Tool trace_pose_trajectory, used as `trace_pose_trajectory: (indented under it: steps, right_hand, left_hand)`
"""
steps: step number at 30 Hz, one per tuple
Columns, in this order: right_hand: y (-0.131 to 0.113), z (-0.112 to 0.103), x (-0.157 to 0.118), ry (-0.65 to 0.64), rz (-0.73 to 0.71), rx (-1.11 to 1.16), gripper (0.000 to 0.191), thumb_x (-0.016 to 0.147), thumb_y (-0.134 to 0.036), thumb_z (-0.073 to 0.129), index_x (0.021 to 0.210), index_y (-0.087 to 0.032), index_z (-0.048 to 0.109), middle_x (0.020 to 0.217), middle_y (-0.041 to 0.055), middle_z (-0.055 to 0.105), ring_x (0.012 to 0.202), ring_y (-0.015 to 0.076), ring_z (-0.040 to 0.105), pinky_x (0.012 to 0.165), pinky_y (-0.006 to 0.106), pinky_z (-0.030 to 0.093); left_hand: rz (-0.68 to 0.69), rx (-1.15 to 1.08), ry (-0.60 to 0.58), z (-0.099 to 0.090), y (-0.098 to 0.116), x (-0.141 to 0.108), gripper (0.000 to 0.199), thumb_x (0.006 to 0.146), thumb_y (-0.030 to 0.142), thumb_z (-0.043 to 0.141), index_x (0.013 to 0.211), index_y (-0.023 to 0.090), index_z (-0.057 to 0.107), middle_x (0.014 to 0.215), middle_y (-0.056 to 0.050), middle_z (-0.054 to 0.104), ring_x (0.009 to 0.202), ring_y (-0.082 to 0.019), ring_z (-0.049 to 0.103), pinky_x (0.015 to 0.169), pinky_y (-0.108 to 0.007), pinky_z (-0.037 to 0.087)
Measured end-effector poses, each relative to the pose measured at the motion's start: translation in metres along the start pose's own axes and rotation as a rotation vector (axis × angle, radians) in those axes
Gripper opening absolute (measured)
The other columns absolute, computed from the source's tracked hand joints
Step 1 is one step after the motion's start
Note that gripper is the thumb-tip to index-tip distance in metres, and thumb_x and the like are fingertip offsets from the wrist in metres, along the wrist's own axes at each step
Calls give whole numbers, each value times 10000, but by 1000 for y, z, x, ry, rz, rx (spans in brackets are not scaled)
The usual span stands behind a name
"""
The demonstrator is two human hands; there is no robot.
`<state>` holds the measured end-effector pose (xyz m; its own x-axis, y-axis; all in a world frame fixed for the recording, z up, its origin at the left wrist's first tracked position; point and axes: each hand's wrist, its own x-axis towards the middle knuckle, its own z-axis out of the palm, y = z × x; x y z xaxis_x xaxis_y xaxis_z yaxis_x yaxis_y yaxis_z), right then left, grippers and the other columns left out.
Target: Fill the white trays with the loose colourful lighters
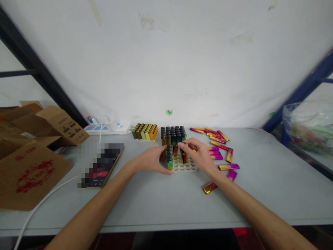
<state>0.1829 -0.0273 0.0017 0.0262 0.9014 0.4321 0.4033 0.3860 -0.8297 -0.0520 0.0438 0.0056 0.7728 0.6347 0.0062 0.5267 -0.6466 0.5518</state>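
Note:
A white tray with slots [185, 167] lies on the table, with upright lighters in part of it. My left hand [152, 159] curls around its left side, thumb at the near corner and fingers behind a row of green lighters with black tops [169, 163]. Between the fingertips of my right hand [199, 152] is a dark red and gold lighter [184, 154], upright over the slots. Whether its lower end is in a slot, I cannot tell. Behind my hands stands a block of black-topped lighters [173, 133].
Loose red, gold and purple lighters [229, 166] lie scattered at the right. Another tray of gold-topped lighters [145, 132] stands at the back left. Further left are a phone [106, 165], a power strip [119, 128] and cardboard boxes [33, 173]. A plastic bag [309, 128] is far right.

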Motion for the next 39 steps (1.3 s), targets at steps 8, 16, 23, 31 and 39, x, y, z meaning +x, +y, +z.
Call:
trace_pose_trajectory:
  steps: [8,16,23,31,39]
  right_hand:
    - [4,-2,-2,-146,-112,-231,302,1079,-455,607,988,-207,753,833,25,787,692,176,697,664,273,482]
    - [1,-3,3,-322,-275,-764,274,1115,-399,557,1117,-185,728,1020,104,778,882,244,746,754,317,519]
    - [-7,-7,2,-338,-272,-845,361,1145,-444,462,1114,-192,718,1036,91,750,972,247,727,871,346,519]
    - [62,-72,77,-191,-118,-920,290,1102,-224,475,1183,-136,739,1195,181,760,1127,290,695,1014,382,502]
    - [100,-74,100,-270,-50,-994,309,1102,-242,505,1255,-147,755,1201,179,788,1126,269,725,1030,343,501]
  left_hand:
    - [10,-38,0,2,-2,0,787,647,622,908,1226,167,632,988,-51,760,805,-253,682,662,-311,495]
    - [14,1,7,1,-2,1,774,637,649,901,1184,163,648,853,-24,717,694,-219,615,608,-301,437]
    - [-15,-6,-4,0,2,0,763,626,626,909,1177,168,646,934,-47,743,751,-236,643,635,-305,462]
    - [-54,35,-26,-1,3,0,731,617,704,884,1042,167,631,835,-24,685,707,-225,613,587,-295,418]
    - [-50,37,-26,-1,2,-1,795,613,708,889,1121,151,636,899,-45,703,737,-235,616,602,-299,422]
